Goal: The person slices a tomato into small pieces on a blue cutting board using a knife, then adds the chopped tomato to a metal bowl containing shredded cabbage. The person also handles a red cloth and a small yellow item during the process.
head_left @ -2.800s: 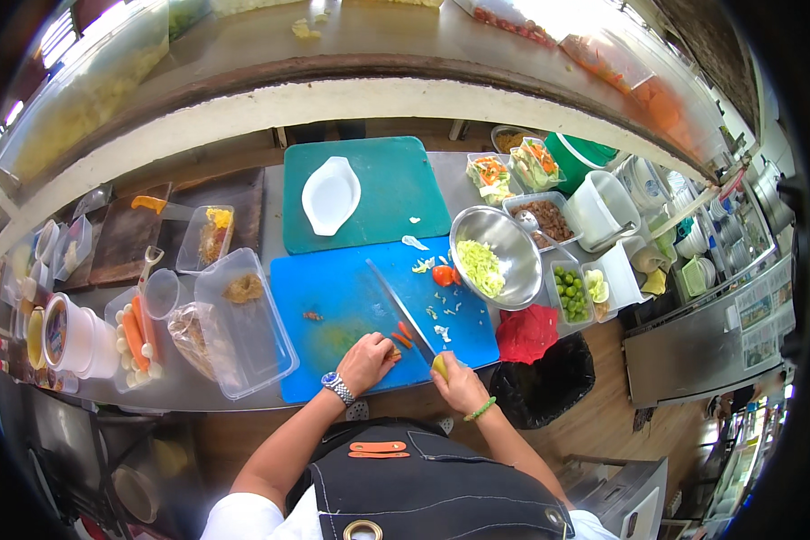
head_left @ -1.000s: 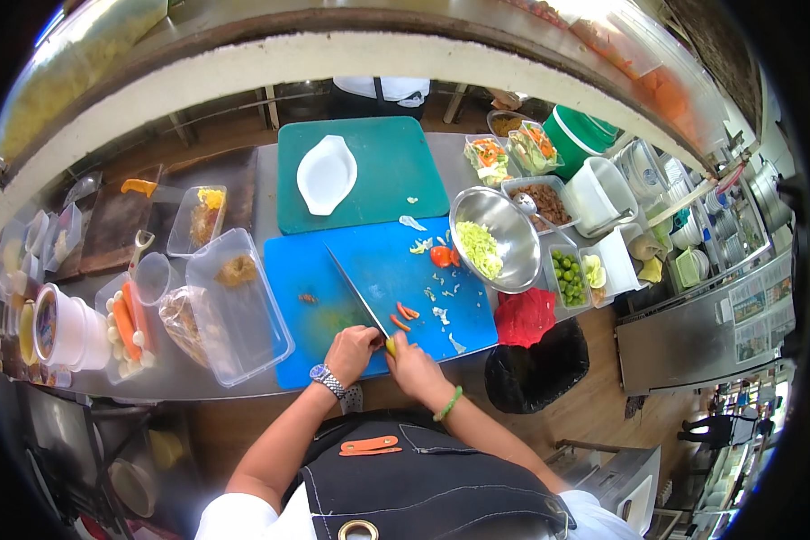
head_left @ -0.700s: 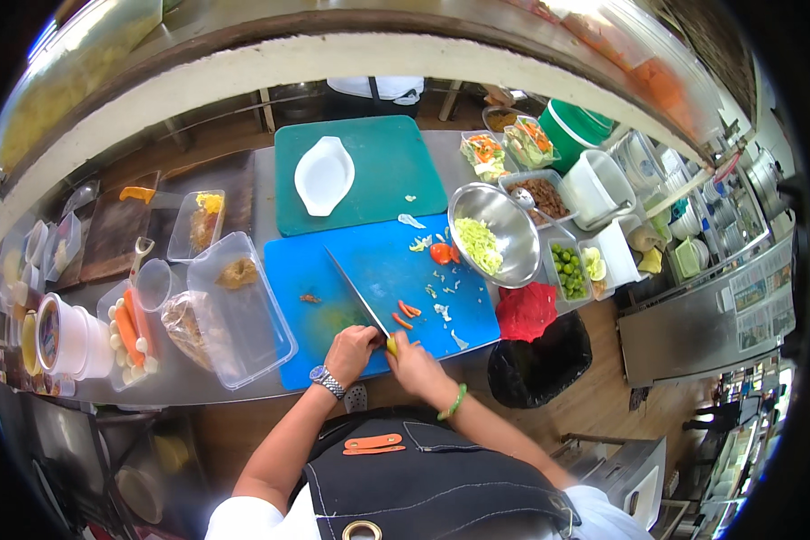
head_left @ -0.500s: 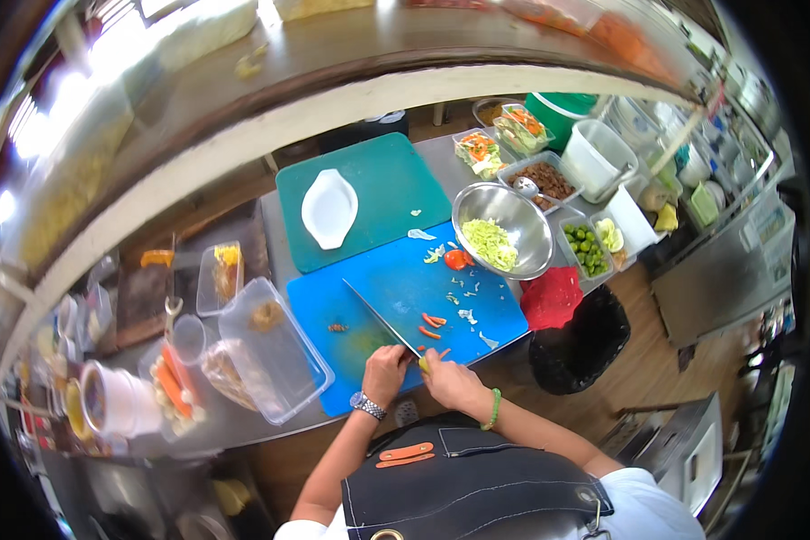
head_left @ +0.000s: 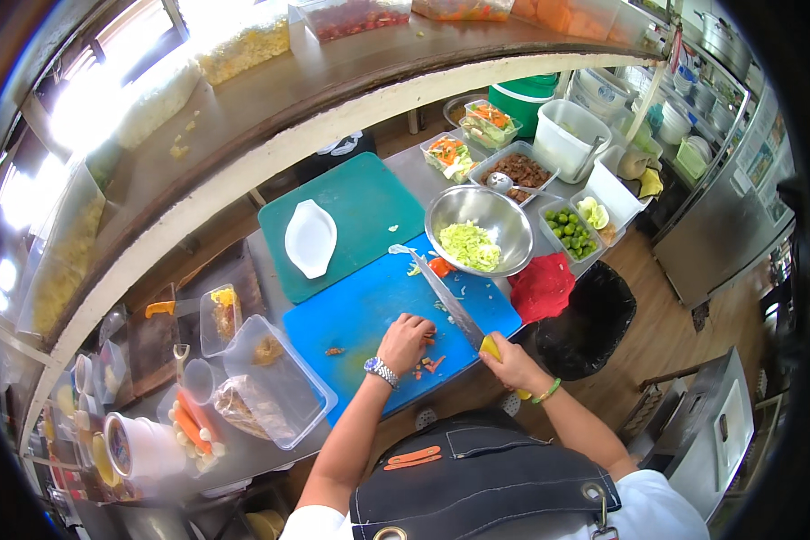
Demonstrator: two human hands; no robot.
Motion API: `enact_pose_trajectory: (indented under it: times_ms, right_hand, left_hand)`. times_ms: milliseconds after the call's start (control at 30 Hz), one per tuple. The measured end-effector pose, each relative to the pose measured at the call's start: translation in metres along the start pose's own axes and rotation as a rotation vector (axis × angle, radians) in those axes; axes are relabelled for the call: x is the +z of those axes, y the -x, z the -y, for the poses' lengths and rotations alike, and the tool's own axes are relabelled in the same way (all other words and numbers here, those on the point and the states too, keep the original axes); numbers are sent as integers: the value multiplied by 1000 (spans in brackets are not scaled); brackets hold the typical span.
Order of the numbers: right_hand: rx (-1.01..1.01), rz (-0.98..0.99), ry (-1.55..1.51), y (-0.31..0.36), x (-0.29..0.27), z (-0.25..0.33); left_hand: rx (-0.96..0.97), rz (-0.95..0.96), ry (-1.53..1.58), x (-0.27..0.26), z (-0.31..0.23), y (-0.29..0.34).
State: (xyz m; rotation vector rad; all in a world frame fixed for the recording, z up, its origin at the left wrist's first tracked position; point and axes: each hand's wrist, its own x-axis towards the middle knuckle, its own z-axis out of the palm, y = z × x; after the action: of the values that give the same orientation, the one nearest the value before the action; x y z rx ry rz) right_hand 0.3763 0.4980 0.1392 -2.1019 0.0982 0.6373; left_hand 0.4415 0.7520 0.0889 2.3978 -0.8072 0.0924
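My right hand (head_left: 513, 363) is closed around the yellow handle of a large kitchen knife (head_left: 448, 301). Its long blade points away to the upper left, over the right part of the blue cutting board (head_left: 360, 301). My left hand (head_left: 405, 344) is palm down on the board, fingers bent onto red chili pieces, some peeking out at the fingertips. Cut chili pieces (head_left: 430, 364) lie just below that hand. Beyond the blade, partly covered, is a tomato (head_left: 440, 267) beside a steel bowl (head_left: 518, 225) of shredded lettuce (head_left: 470, 247).
A white oval dish (head_left: 310, 238) sits on the green board (head_left: 378, 193). At left stand a clear plastic tub (head_left: 308, 396) and carrots (head_left: 193, 421). Limes (head_left: 571, 231), cooked meat (head_left: 518, 174) and a red cloth (head_left: 542, 288) are at right, above a black bin (head_left: 589, 324). A shelf (head_left: 333, 94) crosses overhead.
My right hand has swung the knife right, away from my left hand. My left hand has moved forward onto the chili pieces, and more cut bits lie near it. The view has shifted.
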Motion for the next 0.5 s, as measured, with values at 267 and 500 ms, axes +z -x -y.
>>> enact_pose_trajectory:
  times_ms: [267,500]
  right_hand:
    - [-329,-168,102,-15,24,-22]
    - [-470,-151,145,-15,24,-12]
  left_hand:
    - [-169,-39,-86,-1,-21,15]
    - [-248,-41,-209,9,-54,18]
